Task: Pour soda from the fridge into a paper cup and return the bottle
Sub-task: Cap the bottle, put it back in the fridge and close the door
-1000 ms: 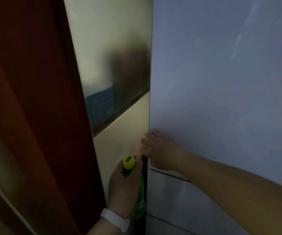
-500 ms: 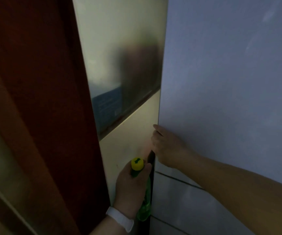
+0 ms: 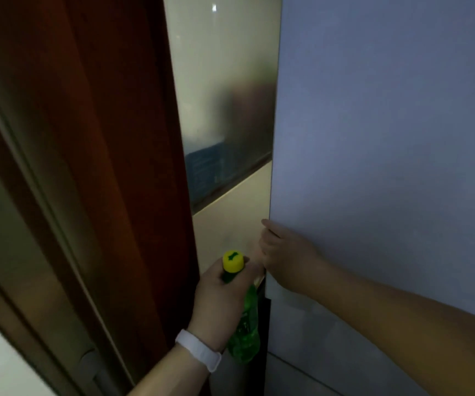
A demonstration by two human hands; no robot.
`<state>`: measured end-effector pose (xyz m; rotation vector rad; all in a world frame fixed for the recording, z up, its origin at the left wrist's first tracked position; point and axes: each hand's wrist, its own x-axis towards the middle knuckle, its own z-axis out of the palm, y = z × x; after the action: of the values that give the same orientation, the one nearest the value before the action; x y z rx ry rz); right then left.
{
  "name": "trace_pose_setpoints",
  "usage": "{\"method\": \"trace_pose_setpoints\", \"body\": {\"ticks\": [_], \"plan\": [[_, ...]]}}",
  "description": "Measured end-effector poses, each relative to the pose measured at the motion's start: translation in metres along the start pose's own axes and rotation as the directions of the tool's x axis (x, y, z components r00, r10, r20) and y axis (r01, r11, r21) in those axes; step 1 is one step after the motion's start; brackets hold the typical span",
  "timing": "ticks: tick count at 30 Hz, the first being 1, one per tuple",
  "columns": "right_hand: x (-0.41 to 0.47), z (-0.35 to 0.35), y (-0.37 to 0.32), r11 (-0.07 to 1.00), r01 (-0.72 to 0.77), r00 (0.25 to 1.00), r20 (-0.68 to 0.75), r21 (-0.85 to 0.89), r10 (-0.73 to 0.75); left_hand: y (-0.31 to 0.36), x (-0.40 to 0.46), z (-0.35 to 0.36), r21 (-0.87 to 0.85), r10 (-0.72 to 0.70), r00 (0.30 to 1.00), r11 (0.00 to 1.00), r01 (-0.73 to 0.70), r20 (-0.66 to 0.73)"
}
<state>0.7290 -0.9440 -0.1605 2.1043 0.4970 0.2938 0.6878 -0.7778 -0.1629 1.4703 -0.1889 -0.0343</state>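
Fingers of the right hand (image 3: 284, 254) curl around the left edge of the fridge door (image 3: 387, 167). Just left of it, and below, the left hand (image 3: 220, 302) grips the green soda bottle (image 3: 246, 332) by its neck, yellow cap (image 3: 232, 261) up, standing tall. I think the door must swing open first. The brown door frame (image 3: 116, 167) is close on the left.

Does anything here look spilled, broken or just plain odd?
Nothing stands out. The left hand holds the capped green soda bottle upright, with no spill visible, while the right hand grips the fridge door edge.
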Motion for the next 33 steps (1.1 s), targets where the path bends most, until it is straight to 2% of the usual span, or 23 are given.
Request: {"method": "trace_pose_setpoints", "body": {"ticks": [4, 9, 15, 19, 26, 33], "plan": [[-0.015, -0.015, -0.019, 0.998, -0.011, 0.997, -0.079, 0.061, 0.016, 0.007, -0.022, -0.015, 0.074, 0.041, 0.999, 0.997, -0.039, -0.028], [-0.04, -0.037, -0.044, 0.985, 0.027, 0.954, -0.298, 0.171, 0.026, 0.014, -0.05, -0.032, 0.076, 0.018, 0.999, 0.997, -0.015, -0.036], [-0.066, -0.062, -0.066, 0.979, -0.01, 0.905, -0.413, 0.205, 0.096, 0.015, -0.079, -0.051, 0.119, 0.026, 1.0, 0.993, -0.025, -0.005], [-0.083, -0.082, -0.08, 0.969, -0.031, 0.856, -0.495, 0.244, 0.152, 0.009, -0.087, -0.065, 0.158, 0.028, 0.998, 0.987, -0.038, 0.063], [-0.121, -0.128, -0.109, 0.97, -0.144, 0.952, -0.241, 0.198, 0.191, 0.0, -0.09, -0.082, 0.128, 0.011, 0.98, 0.991, -0.037, 0.197], [-0.163, -0.18, -0.148, 0.956, -0.279, 0.959, -0.031, 0.097, 0.283, -0.008, -0.105, -0.1, 0.112, 0.055, 0.912, 0.988, -0.11, 0.406]]}}
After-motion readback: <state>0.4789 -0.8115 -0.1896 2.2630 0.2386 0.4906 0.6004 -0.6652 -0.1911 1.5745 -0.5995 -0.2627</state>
